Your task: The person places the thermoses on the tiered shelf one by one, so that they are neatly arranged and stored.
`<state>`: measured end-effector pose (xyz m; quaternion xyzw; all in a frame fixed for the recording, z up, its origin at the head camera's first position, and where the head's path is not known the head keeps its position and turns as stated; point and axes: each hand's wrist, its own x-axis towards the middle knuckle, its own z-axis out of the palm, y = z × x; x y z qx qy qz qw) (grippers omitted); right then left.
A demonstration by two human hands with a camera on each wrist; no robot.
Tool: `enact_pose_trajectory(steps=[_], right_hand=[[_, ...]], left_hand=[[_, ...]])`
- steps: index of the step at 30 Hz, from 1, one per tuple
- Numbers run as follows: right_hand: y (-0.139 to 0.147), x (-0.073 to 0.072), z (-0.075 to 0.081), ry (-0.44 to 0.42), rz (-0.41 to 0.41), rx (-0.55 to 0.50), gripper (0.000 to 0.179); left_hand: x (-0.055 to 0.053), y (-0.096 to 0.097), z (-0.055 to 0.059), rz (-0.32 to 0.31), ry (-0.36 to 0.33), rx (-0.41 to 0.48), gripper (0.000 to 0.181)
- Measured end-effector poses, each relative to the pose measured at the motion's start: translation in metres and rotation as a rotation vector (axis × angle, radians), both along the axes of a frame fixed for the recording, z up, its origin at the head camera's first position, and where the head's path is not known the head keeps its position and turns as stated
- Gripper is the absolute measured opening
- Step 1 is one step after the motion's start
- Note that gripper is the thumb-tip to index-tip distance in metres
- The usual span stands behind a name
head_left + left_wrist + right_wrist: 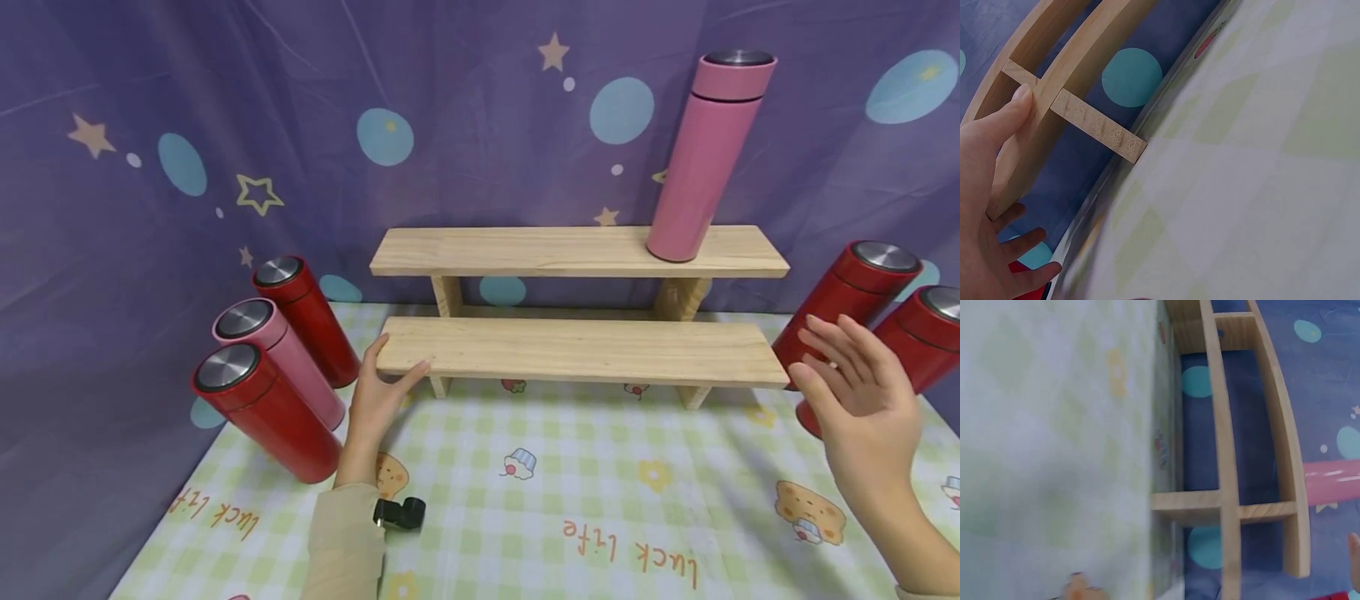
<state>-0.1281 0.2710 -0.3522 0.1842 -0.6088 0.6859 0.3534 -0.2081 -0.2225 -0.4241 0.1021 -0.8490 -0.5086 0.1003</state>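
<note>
A two-tier wooden shelf stands in the middle of the head view. My left hand (375,400) holds the left end of its lower board (585,350), thumb at the front edge and index finger at the back corner. The left wrist view shows the thumb (1016,112) on the board and the other fingers spread below its end. On the upper board (510,250), towards the right, a pink thermos flask (705,158) stands upright. My right hand (873,408) is raised, palm turned inward and fingers spread, in front of two red thermos flasks (858,283).
Left of the shelf are a red flask (270,417), a pink flask (296,362) and another red flask (315,321), all upright with steel lids. A checked cloth (600,450) covers the table. Behind the shelf hangs a purple patterned curtain (480,83).
</note>
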Motion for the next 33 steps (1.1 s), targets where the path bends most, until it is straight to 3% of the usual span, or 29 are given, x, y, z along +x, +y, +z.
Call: enact_pose_trajectory(steps=[5, 9, 12, 16, 19, 23, 26, 30, 33], right_hand=[[0.011, 0.014, -0.011, -0.023, -0.022, -0.042, 0.058], [0.019, 0.027, -0.016, -0.141, -0.167, 0.018, 0.059], [0.024, 0.035, -0.021, -0.210, -0.218, 0.003, 0.059], [0.032, 0.039, -0.031, -0.165, -0.174, -0.108, 0.057], [0.039, 0.041, -0.037, -0.190, -0.236, -0.084, 0.056], [0.060, 0.037, -0.056, -0.332, -0.364, -0.014, 0.057], [0.090, 0.027, -0.084, -0.443, -0.419, 0.019, 0.057], [0.128, 0.013, -0.118, -0.486, -0.389, -0.082, 0.058], [0.140, 0.008, -0.128, -0.495, -0.364, -0.192, 0.060]], left_hand=[[0.000, 0.000, 0.000, 0.001, 0.001, 0.006, 0.099], [0.000, 0.000, -0.001, 0.001, 0.002, 0.009, 0.099], [0.000, 0.000, -0.001, 0.000, 0.003, 0.010, 0.099], [0.000, 0.000, -0.001, -0.002, 0.003, 0.009, 0.099], [0.000, 0.000, -0.001, -0.003, 0.003, 0.008, 0.099], [-0.001, -0.001, -0.001, 0.001, 0.002, 0.001, 0.099], [-0.001, -0.001, -0.001, 0.003, -0.001, -0.003, 0.100], [-0.002, -0.001, -0.002, 0.004, -0.002, -0.006, 0.100], [-0.001, -0.001, -0.002, 0.003, -0.002, -0.005, 0.100]])
